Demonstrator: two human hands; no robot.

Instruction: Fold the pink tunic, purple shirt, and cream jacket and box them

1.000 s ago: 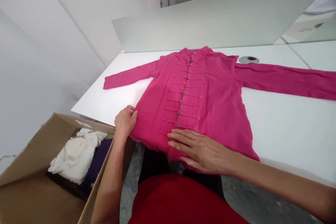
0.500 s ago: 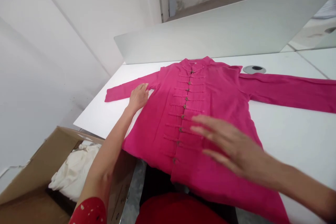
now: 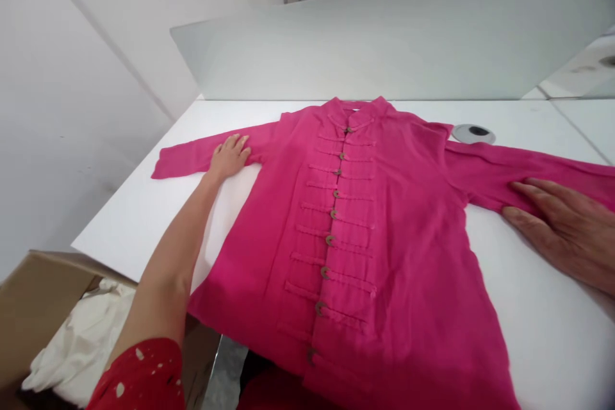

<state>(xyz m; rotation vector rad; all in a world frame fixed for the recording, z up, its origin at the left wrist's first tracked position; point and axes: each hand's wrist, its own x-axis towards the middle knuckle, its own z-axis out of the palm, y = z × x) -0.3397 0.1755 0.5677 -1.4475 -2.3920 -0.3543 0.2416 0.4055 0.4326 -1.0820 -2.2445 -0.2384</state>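
A bright pink long-sleeved shirt [image 3: 394, 224] with a row of brown buttons lies face up and spread out on the white table [image 3: 144, 205]. Its hem hangs over the table's near edge. My left hand [image 3: 229, 157] lies flat and open on the shirt's left sleeve, near the armpit. My right hand [image 3: 560, 221] rests flat on the right sleeve, fingers stretched out and pointing left. Neither hand grips the cloth.
A cardboard box [image 3: 29, 295] stands on the floor at the lower left, with a cream cloth [image 3: 81, 339] inside. A round grey cable grommet [image 3: 473, 133] sits in the table behind the right shoulder. A grey partition panel [image 3: 384, 45] runs along the table's far edge.
Both hands left the shirt's hem and moved outward: the left onto the left sleeve, the right across the body onto the right sleeve. The view shifted forward over the table.
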